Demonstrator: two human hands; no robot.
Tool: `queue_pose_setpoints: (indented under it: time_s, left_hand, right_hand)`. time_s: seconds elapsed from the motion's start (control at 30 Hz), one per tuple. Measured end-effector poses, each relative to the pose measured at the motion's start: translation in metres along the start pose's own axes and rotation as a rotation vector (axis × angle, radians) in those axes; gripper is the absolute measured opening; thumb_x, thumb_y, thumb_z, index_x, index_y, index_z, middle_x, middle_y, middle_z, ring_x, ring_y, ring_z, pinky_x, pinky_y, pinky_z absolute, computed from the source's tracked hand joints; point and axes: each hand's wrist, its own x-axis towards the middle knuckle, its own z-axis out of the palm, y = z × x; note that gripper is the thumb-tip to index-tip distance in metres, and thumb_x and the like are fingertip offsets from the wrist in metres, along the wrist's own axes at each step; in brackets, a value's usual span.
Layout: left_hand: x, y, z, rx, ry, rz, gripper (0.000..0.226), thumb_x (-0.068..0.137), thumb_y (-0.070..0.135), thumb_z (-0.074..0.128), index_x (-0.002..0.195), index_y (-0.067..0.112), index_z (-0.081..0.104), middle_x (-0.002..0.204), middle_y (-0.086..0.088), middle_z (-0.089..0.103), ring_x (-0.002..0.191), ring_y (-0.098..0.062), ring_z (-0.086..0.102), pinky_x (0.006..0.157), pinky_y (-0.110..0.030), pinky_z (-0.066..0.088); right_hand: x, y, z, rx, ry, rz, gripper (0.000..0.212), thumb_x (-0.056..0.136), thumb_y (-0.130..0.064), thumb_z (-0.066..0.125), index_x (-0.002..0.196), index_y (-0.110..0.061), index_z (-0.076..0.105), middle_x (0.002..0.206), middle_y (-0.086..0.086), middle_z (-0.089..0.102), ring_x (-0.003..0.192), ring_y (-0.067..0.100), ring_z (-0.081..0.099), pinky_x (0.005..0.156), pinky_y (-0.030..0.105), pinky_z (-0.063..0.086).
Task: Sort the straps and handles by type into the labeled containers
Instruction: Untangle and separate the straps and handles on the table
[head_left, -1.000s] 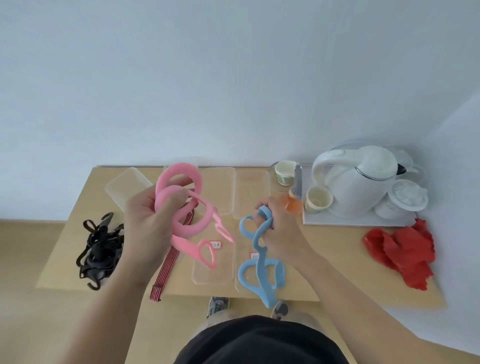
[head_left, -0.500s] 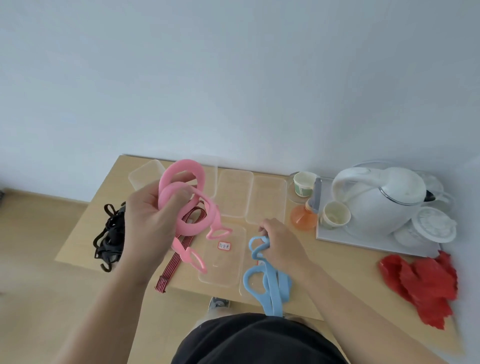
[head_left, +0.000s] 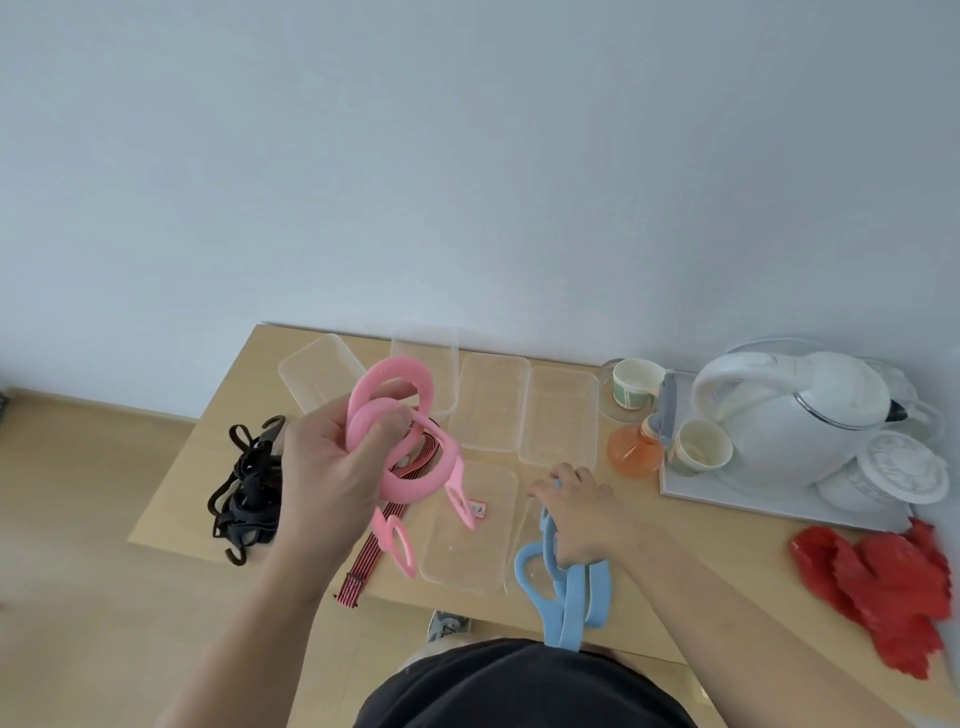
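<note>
wooden table (head_left: 701, 545) | left hand (head_left: 327, 467): fingers clenched round pink handles (head_left: 410, 483) | right hand (head_left: 582, 519): fingers half hidden, seemingly grasping blue handles (head_left: 571, 597)

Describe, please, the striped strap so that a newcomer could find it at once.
Start at the wooden table and look to its near left side. Between the heap of black straps and the clear tub with a small label lies a long flat strap, partly behind the left hand. It alone is striped red and black; its neighbours are plain.
</note>
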Motion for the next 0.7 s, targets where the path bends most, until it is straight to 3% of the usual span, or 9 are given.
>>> queue_pose_setpoints:
  time_s: [0.17, 0.33, 0.4, 0.47, 0.53, 0.57, 0.63, 0.7]
  left_hand:
    - [0.005, -0.003, -0.005, -0.006, -0.048, -0.002, 0.01, 0.087, 0.01, 0.073, 0.091, 0.016, 0.08, 0.093, 0.006, 0.079, 0.08, -0.015, 0.073, 0.064, -0.021, 0.057]
    - [0.009, -0.003, -0.01, -0.027, -0.084, 0.001, 0.019, 0.08, 0.023, 0.068, 0.094, 0.02, 0.081, 0.092, 0.001, 0.079, 0.077, -0.017, 0.072, 0.064, -0.025, 0.059]
    - [0.011, -0.003, -0.01, -0.048, -0.097, 0.002, 0.018, 0.078, 0.025, 0.07, 0.091, 0.021, 0.082, 0.093, -0.001, 0.079, 0.081, -0.022, 0.072, 0.07, -0.037, 0.059]
    - [0.01, -0.002, -0.009, -0.092, -0.119, 0.012, 0.023, 0.073, 0.033, 0.073, 0.092, 0.024, 0.082, 0.093, -0.006, 0.079, 0.086, -0.031, 0.073, 0.08, -0.051, 0.06]
    - [0.01, 0.002, -0.007, -0.18, -0.153, -0.001, 0.028, 0.071, 0.036, 0.072, 0.094, 0.022, 0.082, 0.095, -0.013, 0.077, 0.096, -0.045, 0.072, 0.087, -0.064, 0.055]
    - [0.01, 0.005, -0.006, -0.233, -0.167, -0.017, 0.027, 0.074, 0.032, 0.072, 0.096, 0.02, 0.081, 0.098, -0.017, 0.076, 0.099, -0.049, 0.069, 0.09, -0.067, 0.054]
    - [0.008, 0.009, 0.0, -0.345, -0.183, -0.061, 0.019, 0.081, 0.019, 0.069, 0.095, 0.016, 0.081, 0.105, -0.019, 0.076, 0.105, -0.047, 0.069, 0.095, -0.062, 0.053]
    - [0.009, 0.01, 0.007, -0.438, -0.184, -0.113, 0.021, 0.091, 0.009, 0.063, 0.081, 0.015, 0.081, 0.107, -0.014, 0.077, 0.104, -0.04, 0.071, 0.096, -0.055, 0.053]
  right_hand:
    - [-0.003, -0.007, -0.007, -0.058, 0.079, 0.061, 0.06, 0.084, -0.022, 0.069, 0.139, -0.027, 0.044, 0.141, 0.006, 0.033, 0.124, 0.027, 0.037, 0.093, 0.038, 0.043]
    - [-0.013, -0.021, -0.013, 0.039, 0.326, 0.009, 0.057, 0.086, -0.024, 0.066, 0.14, -0.027, 0.047, 0.145, 0.0, 0.037, 0.129, 0.024, 0.04, 0.099, 0.038, 0.04]
    - [-0.019, -0.034, -0.02, 0.228, 0.43, -0.089, 0.066, 0.086, -0.039, 0.071, 0.146, -0.028, 0.043, 0.148, -0.006, 0.038, 0.134, 0.019, 0.039, 0.105, 0.035, 0.038]
    - [-0.023, -0.054, -0.03, 0.536, 0.405, -0.17, 0.095, 0.076, -0.054, 0.081, 0.153, -0.032, 0.031, 0.156, -0.012, 0.032, 0.143, 0.012, 0.029, 0.114, 0.031, 0.031]
    - [-0.025, -0.077, -0.043, 0.738, 0.365, -0.271, 0.122, 0.063, -0.059, 0.089, 0.158, -0.036, 0.016, 0.162, -0.017, 0.02, 0.15, 0.005, 0.018, 0.12, 0.032, 0.026]
    - [-0.026, -0.09, -0.049, 0.807, 0.376, -0.347, 0.127, 0.059, -0.056, 0.093, 0.158, -0.036, 0.015, 0.161, -0.018, 0.023, 0.15, 0.004, 0.021, 0.12, 0.033, 0.03]
    - [-0.025, -0.111, -0.054, 0.953, 0.412, -0.479, 0.115, 0.06, -0.041, 0.097, 0.153, -0.033, 0.029, 0.148, -0.02, 0.043, 0.141, 0.004, 0.039, 0.113, 0.033, 0.04]
    - [-0.023, -0.126, -0.052, 1.068, 0.467, -0.427, 0.077, 0.071, -0.033, 0.089, 0.136, -0.024, 0.049, 0.125, -0.01, 0.062, 0.118, 0.005, 0.058, 0.1, 0.04, 0.05]
